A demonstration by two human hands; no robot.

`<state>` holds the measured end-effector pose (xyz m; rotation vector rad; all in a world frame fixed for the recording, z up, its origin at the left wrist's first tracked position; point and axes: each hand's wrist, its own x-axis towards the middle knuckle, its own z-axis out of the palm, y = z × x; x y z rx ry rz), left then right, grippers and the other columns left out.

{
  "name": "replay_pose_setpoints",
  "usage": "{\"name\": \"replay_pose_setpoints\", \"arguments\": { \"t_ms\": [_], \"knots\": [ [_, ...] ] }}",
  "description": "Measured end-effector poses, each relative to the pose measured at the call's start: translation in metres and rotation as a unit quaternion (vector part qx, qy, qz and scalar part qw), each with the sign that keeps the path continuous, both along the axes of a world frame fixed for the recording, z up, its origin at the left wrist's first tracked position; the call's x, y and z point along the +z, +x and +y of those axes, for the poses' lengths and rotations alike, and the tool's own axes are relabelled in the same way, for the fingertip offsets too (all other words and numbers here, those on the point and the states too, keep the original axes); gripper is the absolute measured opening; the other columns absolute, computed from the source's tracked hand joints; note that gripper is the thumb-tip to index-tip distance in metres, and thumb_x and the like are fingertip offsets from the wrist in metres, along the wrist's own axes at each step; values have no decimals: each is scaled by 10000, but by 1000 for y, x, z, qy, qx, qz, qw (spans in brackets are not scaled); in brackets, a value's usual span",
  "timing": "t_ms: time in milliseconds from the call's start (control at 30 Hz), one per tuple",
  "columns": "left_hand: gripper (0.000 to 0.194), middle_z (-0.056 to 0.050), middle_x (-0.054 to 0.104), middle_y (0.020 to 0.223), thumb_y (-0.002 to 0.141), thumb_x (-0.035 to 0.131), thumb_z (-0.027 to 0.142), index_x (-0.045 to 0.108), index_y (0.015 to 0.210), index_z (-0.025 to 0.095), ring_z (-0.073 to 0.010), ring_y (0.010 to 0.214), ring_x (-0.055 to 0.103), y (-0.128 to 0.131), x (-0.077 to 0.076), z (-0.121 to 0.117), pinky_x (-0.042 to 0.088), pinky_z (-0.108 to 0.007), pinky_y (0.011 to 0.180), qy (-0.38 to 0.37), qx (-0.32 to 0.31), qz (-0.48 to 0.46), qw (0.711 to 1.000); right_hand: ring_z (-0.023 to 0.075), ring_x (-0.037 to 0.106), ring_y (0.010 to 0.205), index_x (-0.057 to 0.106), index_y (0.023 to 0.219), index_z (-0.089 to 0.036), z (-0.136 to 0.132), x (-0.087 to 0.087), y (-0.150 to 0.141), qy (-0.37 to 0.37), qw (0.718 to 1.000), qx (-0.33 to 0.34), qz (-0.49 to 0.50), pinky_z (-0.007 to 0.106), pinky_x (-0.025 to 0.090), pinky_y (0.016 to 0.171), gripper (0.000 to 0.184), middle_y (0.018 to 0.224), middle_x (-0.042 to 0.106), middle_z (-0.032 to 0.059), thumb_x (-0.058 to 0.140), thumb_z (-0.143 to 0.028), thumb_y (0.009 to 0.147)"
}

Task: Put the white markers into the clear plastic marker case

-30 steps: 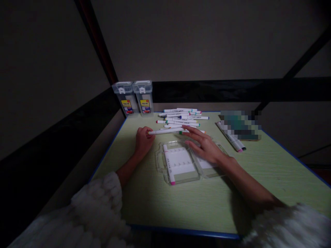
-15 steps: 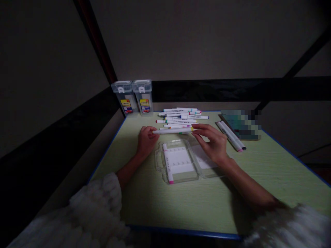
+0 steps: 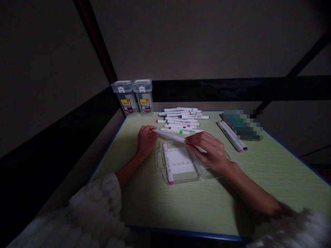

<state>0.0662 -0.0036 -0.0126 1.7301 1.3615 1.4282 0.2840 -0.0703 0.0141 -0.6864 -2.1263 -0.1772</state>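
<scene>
A white marker (image 3: 170, 135) is held between my two hands, its right end tilted lower than its left. My left hand (image 3: 147, 139) pinches one end, and my right hand (image 3: 208, 150) grips the other with fingertips closed around it. Below lies an opened clear plastic case (image 3: 182, 179) with a white insert. Along the left side of the case rests a white marker with a pink end (image 3: 168, 165). My right hand hides part of the case's lid. Beyond my hands is a pile of white markers (image 3: 181, 119) with coloured ends.
Two clear lidded boxes (image 3: 126, 100) with yellow labels stand at the table's back left. On the right lie a pair of thicker markers (image 3: 231, 137) beside a greenish, pixelated flat item (image 3: 241, 125). The pale green table (image 3: 165, 206) has a blue edge.
My right hand has moved down and a little left, tipping the marker's right end lower. My left hand has stayed nearly in place.
</scene>
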Motion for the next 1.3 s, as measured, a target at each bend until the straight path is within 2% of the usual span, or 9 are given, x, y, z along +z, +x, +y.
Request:
{"name": "replay_pose_setpoints", "arguments": {
  "t_ms": [200, 367, 500, 667, 867, 1067, 1300],
  "knots": [
    [172, -29, 502, 889, 618, 509, 104, 557, 778, 145, -107, 723, 577, 0, -3, 1, 514, -261, 697, 3, -27, -11, 1000, 149, 569, 772, 582, 878, -164, -10, 7, -5, 31, 991, 21, -126, 264, 484, 608, 176, 832, 628, 60, 410, -145, 843],
    [226, -37, 521, 905, 608, 481, 75, 575, 802, 143, -118, 765, 580, 1, -2, -1, 510, -255, 702, -1, -59, -13, 998, 123, 550, 686, 586, 841, -150, -16, 8, -16, 70, 983, 38, -166, 234, 440, 523, 202, 837, 625, 58, 385, -130, 847],
    [260, -41, 537, 920, 609, 492, 76, 585, 842, 143, -132, 808, 581, 3, -6, -1, 501, -267, 740, 12, -112, -18, 993, 100, 493, 577, 590, 818, -156, -21, 7, -23, 85, 981, 45, -170, 227, 373, 462, 189, 750, 595, 29, 404, -152, 847],
    [276, -52, 554, 964, 610, 493, 77, 586, 861, 145, -140, 850, 577, 8, -8, -3, 493, -260, 746, -9, -151, -20, 988, 106, 456, 537, 593, 785, -152, -28, 8, -29, 56, 978, 73, -188, 248, 316, 447, 172, 661, 550, 8, 428, -164, 832],
    [249, -63, 607, 964, 633, 488, 113, 571, 866, 137, -139, 825, 595, 11, -3, -9, 480, -256, 746, -61, -189, -39, 979, 110, 457, 542, 587, 763, -149, -30, 7, -32, 7, 970, 103, -222, 268, 299, 479, 198, 635, 533, 3, 409, -194, 838],
    [225, -67, 628, 907, 642, 499, 124, 564, 858, 125, -154, 827, 604, 14, 1, -12, 474, -255, 742, -92, -194, -30, 976, 111, 458, 532, 585, 804, -151, -30, 4, -33, -27, 962, 111, -249, 275, 275, 476, 261, 640, 543, -1, 372, -285, 872],
    [187, -44, 634, 823, 657, 501, 124, 564, 832, 134, -143, 779, 612, 16, 3, -14, 474, -240, 706, -95, -190, -12, 977, 105, 456, 539, 576, 806, -153, -31, 2, -33, -50, 955, 121, -267, 272, 257, 485, 265, 648, 550, 1, 361, -293, 875]
  ]
}}
